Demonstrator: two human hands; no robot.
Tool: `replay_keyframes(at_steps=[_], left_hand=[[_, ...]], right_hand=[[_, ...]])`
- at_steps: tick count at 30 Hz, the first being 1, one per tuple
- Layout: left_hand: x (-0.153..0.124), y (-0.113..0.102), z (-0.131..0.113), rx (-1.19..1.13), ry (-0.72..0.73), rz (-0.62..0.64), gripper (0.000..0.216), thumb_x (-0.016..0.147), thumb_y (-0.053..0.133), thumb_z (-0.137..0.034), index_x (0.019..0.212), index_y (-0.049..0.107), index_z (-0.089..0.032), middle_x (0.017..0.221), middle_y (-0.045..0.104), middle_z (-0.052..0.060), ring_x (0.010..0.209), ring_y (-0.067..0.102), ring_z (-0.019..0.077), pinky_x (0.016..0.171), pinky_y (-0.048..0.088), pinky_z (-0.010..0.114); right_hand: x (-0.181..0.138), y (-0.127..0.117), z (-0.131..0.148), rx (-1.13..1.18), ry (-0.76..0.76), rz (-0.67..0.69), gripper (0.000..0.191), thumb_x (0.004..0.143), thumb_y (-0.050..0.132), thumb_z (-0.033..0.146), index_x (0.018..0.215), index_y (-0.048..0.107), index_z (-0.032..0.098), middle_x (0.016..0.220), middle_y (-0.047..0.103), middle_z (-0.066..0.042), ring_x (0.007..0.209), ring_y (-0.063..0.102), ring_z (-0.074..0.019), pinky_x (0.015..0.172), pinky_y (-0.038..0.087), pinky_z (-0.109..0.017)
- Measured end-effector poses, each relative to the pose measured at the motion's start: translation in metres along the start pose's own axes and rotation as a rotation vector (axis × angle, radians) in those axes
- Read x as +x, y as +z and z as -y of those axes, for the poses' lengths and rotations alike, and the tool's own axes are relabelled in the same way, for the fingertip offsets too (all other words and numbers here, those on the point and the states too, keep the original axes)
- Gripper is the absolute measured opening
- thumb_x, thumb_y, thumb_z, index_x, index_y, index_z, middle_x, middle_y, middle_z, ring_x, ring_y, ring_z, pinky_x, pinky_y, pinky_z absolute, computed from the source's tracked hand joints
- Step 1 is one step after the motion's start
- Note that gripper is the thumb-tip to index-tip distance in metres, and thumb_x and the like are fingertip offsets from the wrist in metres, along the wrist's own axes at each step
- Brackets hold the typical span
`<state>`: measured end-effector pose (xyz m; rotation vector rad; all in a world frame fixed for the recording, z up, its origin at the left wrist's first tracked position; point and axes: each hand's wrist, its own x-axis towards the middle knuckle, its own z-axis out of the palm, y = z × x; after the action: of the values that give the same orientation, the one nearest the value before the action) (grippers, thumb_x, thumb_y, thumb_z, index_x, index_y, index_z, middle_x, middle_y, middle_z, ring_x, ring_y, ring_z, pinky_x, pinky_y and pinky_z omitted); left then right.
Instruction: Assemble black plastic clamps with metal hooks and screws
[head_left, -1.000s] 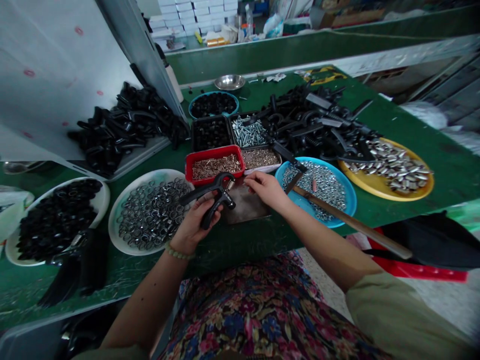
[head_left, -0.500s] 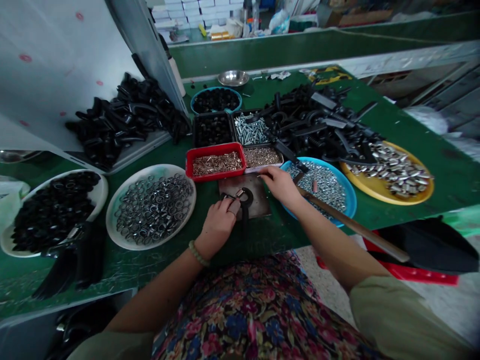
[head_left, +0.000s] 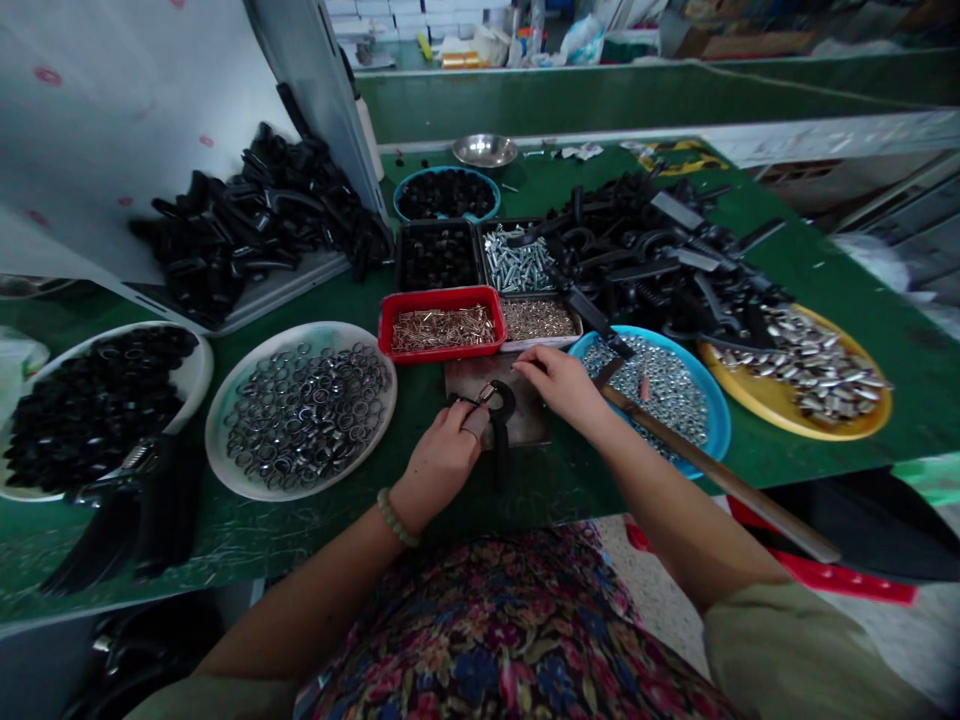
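Observation:
My left hand [head_left: 442,455] is closed, fingers pressed on a black tool part [head_left: 502,455] with a curved, hook-like head. A small silver coil, perhaps a spring [head_left: 487,392], shows at its fingertips. The part lies on a flat metal plate [head_left: 534,425] at the table's front. To the right, my right hand [head_left: 562,388] hovers over the plate's edge with thumb and forefinger pinched together. Whatever sits in that pinch is too small to name. Just beyond the hands are a red tray [head_left: 386,330] of copper-coloured pins and a tray [head_left: 544,343] of tiny metal pieces.
A wooden-handled hammer [head_left: 720,475] lies across a blue plate [head_left: 716,400] of small silver parts. Left stands a white plate [head_left: 217,440] of metal rings. Black tool parts [head_left: 637,240] are heaped behind, beside a yellow plate [head_left: 810,425] of shiny metal pieces.
My right hand has drawn slightly back from the tray of tiny pieces toward the metal plate. My left hand keeps its hold on the black part. The whole view has shifted a little.

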<state>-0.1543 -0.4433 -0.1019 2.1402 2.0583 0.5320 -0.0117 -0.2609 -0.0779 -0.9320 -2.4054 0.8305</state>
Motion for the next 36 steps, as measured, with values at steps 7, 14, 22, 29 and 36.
replay_keyframes(at_steps=[7,14,22,29,36], left_hand=[[0.008,0.003,-0.002,-0.020,-0.013,0.026,0.045,0.090,0.048,-0.015,0.134,0.047,-0.019,0.121,0.050,0.011,0.107,0.052,0.0248,0.098,0.048,0.040],[0.008,0.002,-0.001,-0.112,-0.051,0.017,0.044,0.090,0.049,-0.016,0.134,0.047,-0.020,0.118,0.051,0.010,0.107,0.052,0.0242,0.096,0.049,0.040],[0.007,0.001,-0.001,-0.128,-0.054,0.010,0.043,0.091,0.048,-0.018,0.134,0.047,-0.016,0.117,0.052,0.012,0.106,0.053,0.0247,0.095,0.050,0.040],[0.009,0.000,0.001,-0.210,-0.122,0.008,0.043,0.089,0.053,-0.017,0.132,0.053,-0.021,0.116,0.052,0.010,0.104,0.056,0.0232,0.095,0.050,0.041],[0.024,-0.016,0.006,-1.064,-0.403,-0.184,0.030,0.084,0.061,-0.023,0.113,0.065,-0.017,0.110,0.065,0.008,0.107,0.059,0.0218,0.099,0.046,0.038]], right_hand=[[0.057,-0.016,-0.029,-0.212,-0.044,-0.168,0.015,0.085,0.051,0.017,0.089,0.065,0.016,0.095,0.069,-0.013,0.093,0.063,-0.0253,0.086,0.047,-0.038],[0.073,-0.015,-0.036,-0.217,-0.057,-0.209,0.015,0.087,0.051,0.021,0.088,0.065,0.017,0.093,0.070,-0.011,0.091,0.063,-0.0237,0.086,0.047,-0.037],[0.068,-0.022,-0.027,-0.124,0.003,-0.193,0.012,0.084,0.058,0.026,0.083,0.067,0.017,0.087,0.071,-0.008,0.083,0.063,-0.0211,0.079,0.047,-0.035],[0.029,-0.019,-0.019,0.248,0.093,-0.157,0.014,0.076,0.061,0.023,0.088,0.068,0.018,0.085,0.070,-0.004,0.078,0.063,-0.0179,0.077,0.049,-0.035],[-0.034,0.019,0.015,0.824,0.388,-0.196,0.020,0.075,0.068,0.038,0.081,0.062,0.020,0.067,0.063,0.002,0.059,0.059,-0.0132,0.061,0.049,-0.028]])
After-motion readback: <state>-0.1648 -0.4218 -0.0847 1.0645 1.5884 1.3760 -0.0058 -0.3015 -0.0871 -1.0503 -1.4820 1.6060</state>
